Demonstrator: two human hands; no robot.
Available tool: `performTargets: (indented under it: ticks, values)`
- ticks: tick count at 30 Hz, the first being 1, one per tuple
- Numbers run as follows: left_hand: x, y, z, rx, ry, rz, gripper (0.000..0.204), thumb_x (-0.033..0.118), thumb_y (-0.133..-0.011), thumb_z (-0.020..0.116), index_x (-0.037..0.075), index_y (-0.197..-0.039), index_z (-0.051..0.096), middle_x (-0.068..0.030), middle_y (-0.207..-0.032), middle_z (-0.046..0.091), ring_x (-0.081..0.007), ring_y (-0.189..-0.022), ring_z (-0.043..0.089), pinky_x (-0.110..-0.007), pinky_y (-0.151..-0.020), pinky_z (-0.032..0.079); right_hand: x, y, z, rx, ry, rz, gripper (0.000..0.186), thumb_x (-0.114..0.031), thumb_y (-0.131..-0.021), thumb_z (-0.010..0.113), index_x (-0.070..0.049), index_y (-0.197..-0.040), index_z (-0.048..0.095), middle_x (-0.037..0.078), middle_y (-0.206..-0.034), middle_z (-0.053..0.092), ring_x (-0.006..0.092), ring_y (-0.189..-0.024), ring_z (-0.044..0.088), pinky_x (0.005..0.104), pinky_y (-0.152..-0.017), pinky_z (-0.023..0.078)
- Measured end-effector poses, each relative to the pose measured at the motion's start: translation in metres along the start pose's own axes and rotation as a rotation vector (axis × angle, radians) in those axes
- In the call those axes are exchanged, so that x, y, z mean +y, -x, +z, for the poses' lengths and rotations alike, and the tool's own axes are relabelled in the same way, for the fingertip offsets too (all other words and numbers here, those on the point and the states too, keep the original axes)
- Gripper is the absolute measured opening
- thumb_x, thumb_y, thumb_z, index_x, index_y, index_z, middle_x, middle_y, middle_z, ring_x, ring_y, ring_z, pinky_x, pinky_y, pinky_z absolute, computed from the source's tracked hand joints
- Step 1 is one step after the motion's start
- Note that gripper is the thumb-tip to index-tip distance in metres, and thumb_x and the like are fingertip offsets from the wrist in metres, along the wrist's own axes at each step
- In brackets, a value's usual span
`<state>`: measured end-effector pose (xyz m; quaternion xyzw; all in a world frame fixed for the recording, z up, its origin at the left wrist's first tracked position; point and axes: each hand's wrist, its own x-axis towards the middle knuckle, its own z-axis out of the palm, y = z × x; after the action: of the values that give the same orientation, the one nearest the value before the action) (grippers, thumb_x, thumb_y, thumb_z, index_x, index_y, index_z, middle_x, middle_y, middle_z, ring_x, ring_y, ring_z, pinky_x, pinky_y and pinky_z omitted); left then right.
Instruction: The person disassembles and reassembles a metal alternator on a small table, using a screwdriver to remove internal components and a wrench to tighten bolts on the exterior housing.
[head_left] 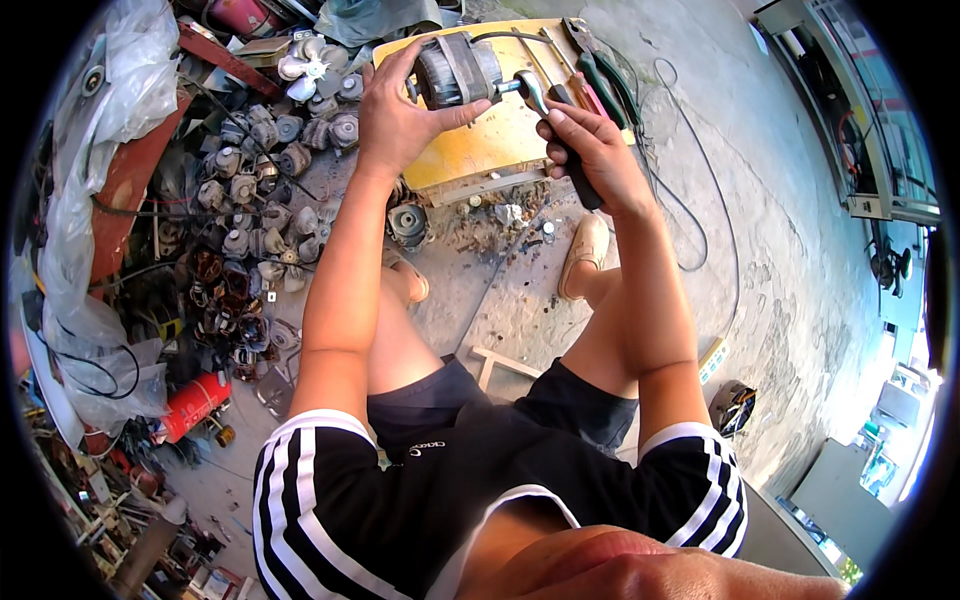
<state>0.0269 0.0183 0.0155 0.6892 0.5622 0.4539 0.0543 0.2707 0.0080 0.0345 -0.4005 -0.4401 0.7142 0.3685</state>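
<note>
A cylindrical electric motor (458, 75) with a grey band round its body lies on its side on a yellow board. My left hand (398, 118) is wrapped round its left end, thumb along the near side. In my right hand (597, 155) is a socket ratchet (531, 92) with a black handle, gripped near its middle. The ratchet's socket points left and meets the motor's right end; exactly what it sits on is too small to tell. Just beyond my right hand lie pliers (612, 80) with dark green handles and screwdrivers (582, 92), one with a red handle.
The yellow board (455, 155) stands low in front of my feet. Many used motors (245, 185) are heaped on the floor at left, beside a red cylinder (195, 405). A cable (700, 170) loops over the concrete at right. A power strip (713, 360) lies near my right elbow.
</note>
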Motion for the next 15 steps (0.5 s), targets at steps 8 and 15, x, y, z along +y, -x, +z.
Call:
performTargets:
  ticks: [8, 15]
  values:
    - [-0.007, 0.001, 0.011, 0.079, -0.181, 0.234, 0.091, 0.06, -0.052, 0.086, 0.011, -0.124, 0.059, -0.0055, -0.113, 0.066, -0.0212, -0.106, 0.063, -0.058, -0.112, 0.025, -0.008, 0.004, -0.013, -0.005, -0.024, 0.154, 0.027, -0.021, -0.099, 0.057, 0.0, -0.114, 0.059, 0.001, -0.087, 0.062, 0.0059, -0.068, 0.058, 0.0187, -0.056, 0.05]
    - [-0.005, 0.0, 0.015, 0.085, -0.197, 0.249, 0.09, 0.06, -0.054, 0.085, 0.012, -0.125, 0.059, -0.0034, -0.114, 0.065, -0.019, -0.106, 0.063, -0.058, -0.113, 0.023, -0.005, 0.003, -0.02, -0.037, 0.099, 0.096, 0.029, -0.023, -0.1, 0.054, 0.003, -0.111, 0.06, 0.002, -0.088, 0.059, 0.0087, -0.07, 0.061, 0.0235, -0.061, 0.055]
